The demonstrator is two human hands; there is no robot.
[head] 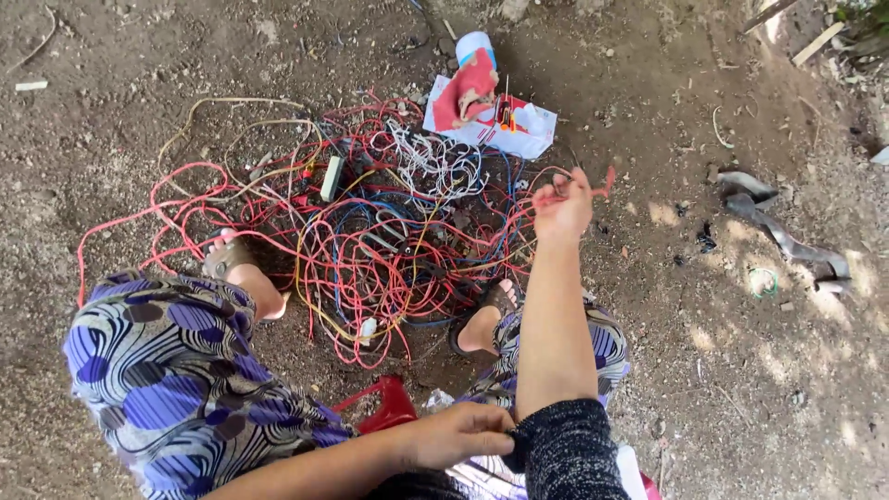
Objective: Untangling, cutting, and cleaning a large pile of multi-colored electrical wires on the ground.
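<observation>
Right hand (561, 202): up at about 2 o'clock from my knees, fingers pinched on the end of a red wire (607, 179) I'm drawing out of the heap.
Left hand (456, 433): down at 6 o'clock, closed on the cuff of my dark sleeve (563, 444), tugging at it (holding no wire).
Wire pile (370, 222): a big snarl of red, blue, yellow and white strands on the dirt (759, 370), at 12 o'clock between my sandalled feet (230, 259).
Extras: white cloth with a red rag (468, 91) at 1 o'clock behind the heap, grey strap (782, 231) at 3 o'clock.
How I'd pull: slow and steady, lifting the strand high so loops slide off; yanking probably tightens knots.
Watch: the red stool (387, 407) under me, I'd say don't snag a wire there.
</observation>
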